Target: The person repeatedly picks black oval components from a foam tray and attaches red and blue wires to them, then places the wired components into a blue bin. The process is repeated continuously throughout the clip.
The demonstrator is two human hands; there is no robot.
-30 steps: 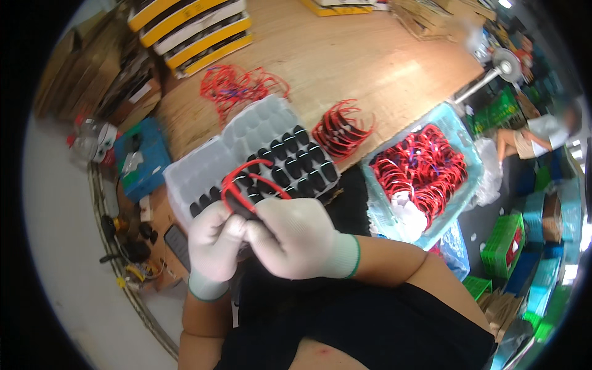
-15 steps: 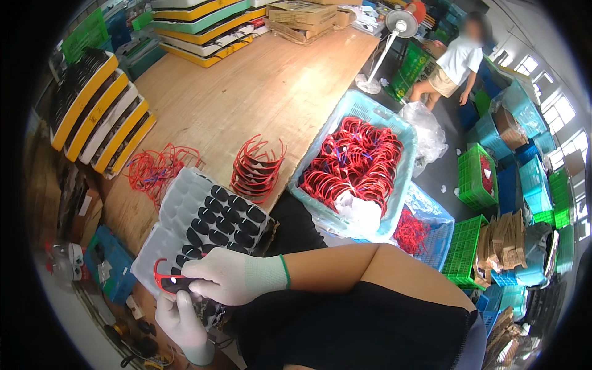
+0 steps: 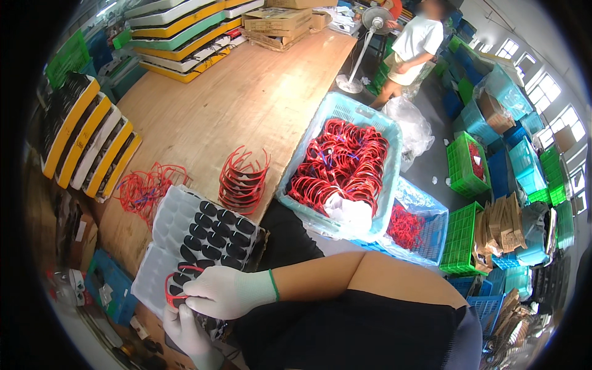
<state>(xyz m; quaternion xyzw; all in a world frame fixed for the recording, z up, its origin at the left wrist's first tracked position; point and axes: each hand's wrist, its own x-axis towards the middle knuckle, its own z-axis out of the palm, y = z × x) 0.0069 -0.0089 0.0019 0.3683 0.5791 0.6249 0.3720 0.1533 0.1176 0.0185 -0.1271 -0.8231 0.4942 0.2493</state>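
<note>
While the wooden table (image 3: 203, 117) stretches ahead of left grip (image 3: 185, 332) and right grip (image 3: 213, 292), green crates (image 3: 457, 240) standing to their right, both pinch red glasses (image 3: 167, 287) between them; visible curve bows leftward, long axis unclear, partly covered.

The red frame (image 3: 168, 296) looks glossy plastic, the tabletop (image 3: 203, 117) smooth wood

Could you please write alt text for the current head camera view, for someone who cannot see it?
A person's gloved left hand and right hand hold red-framed glasses over a pale tray of dark oval pieces. More red frames lie on the wooden table beyond, and a light-blue crate on the right is full of them.
</note>
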